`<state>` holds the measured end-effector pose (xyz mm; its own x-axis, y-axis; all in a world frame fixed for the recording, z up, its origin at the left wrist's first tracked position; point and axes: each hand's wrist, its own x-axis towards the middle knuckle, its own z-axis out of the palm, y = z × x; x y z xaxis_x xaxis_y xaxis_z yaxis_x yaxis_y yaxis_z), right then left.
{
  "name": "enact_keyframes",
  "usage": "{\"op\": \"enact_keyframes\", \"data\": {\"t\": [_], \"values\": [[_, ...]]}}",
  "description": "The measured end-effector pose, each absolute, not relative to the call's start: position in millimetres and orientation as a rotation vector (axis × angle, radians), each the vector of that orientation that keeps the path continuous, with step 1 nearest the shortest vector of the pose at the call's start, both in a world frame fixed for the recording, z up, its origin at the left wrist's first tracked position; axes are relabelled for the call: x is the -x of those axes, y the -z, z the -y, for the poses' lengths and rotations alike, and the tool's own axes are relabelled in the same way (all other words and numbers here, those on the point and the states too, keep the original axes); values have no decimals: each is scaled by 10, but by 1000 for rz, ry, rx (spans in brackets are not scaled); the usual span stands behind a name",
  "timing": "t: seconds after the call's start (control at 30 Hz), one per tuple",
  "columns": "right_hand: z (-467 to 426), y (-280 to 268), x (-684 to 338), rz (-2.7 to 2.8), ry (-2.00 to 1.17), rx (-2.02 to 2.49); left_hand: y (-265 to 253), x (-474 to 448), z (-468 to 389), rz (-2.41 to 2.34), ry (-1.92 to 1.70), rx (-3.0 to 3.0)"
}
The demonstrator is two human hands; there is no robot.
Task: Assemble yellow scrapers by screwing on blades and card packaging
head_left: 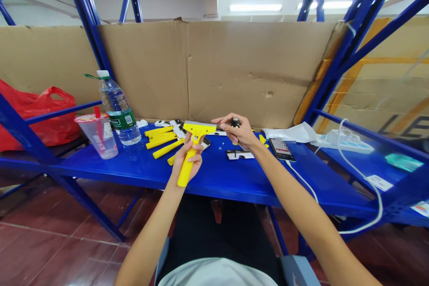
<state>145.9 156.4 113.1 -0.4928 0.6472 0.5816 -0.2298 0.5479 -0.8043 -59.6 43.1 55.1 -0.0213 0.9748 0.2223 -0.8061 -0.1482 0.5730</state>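
My left hand (180, 161) is wrapped round the handle of a yellow T-shaped scraper (200, 130), which is tilted with its wide head up and a pale strip along the top edge. In my right hand (244, 133) is a screwdriver (236, 122) with a dark handle, its shaft pointing down. Fingertips of that hand are beside the right end of the scraper's head; whether they touch it I cannot tell. Several yellow handles (164, 139) lie left of my left hand. A black-and-white packet (240, 155) lies beneath the screwdriver, near tiny pale pieces (220, 147).
On the blue table (214, 178), a water bottle (120, 111) and plastic cup (102, 140) stand left. A phone (282, 149) with a white cable (303, 179), yellow pieces (262, 140) and a white plastic bag (291, 132) lie right. Cardboard (234, 67) closes the back, between blue posts (89, 18).
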Motion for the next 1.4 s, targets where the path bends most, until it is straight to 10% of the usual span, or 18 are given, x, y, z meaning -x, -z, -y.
{"op": "enact_keyframes", "data": {"t": [0.8, 1.4], "values": [[-1456, -1091, -1369, 1739, -1383, 187, -492, 580, -397, -313, -1545, -674], [-1396, -1069, -1286, 1847, -873, 281, -664, 463, -369, -341, -1607, -470]]}}
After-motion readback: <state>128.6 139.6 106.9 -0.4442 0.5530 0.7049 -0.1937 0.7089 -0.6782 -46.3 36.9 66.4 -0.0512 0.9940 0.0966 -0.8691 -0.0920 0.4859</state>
